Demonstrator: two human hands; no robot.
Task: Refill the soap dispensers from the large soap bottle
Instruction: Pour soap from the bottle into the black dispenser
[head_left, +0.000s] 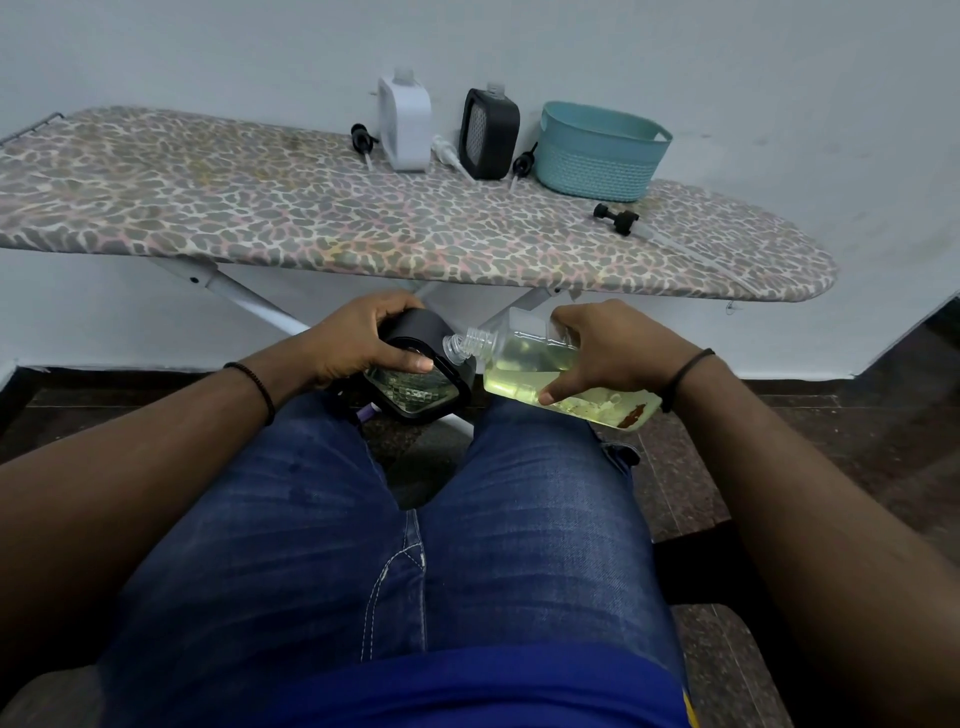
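While the person sits with both knees in blue jeans (519, 519) under the camera, the left hand (358, 345) grips a black soap dispenser (421, 376) over the lap, with the fingers curled over its top and the thumb on its clear front. The right hand (605, 353) holds the large soap bottle (524, 364), a clear one with yellow-green liquid, tilted on its side, so its open threaded neck touches the neck of the black dispenser or lies just beside it; I cannot tell if liquid runs.

Counting the dispensers, I see three: the one in the hand, one white dispenser (405, 127) and one more dark dispenser (488, 134). The last two stand upright, without pumps, on the ironing board (208, 208), close to the wall. Four pump heads lie on the board: a black one (362, 140) left of the white dispenser, a white one (449, 153) between the two dispensers, a black one (523, 165) between the dark dispenser and the basket, and a black one (618, 218) with a long tube, in front of the basket near the narrow end. One teal basket (597, 156) stands right of the dark dispenser.

The board has a spotted cover and white legs (249, 299), which pass behind the hands. Each wrist wears a thin dark band.
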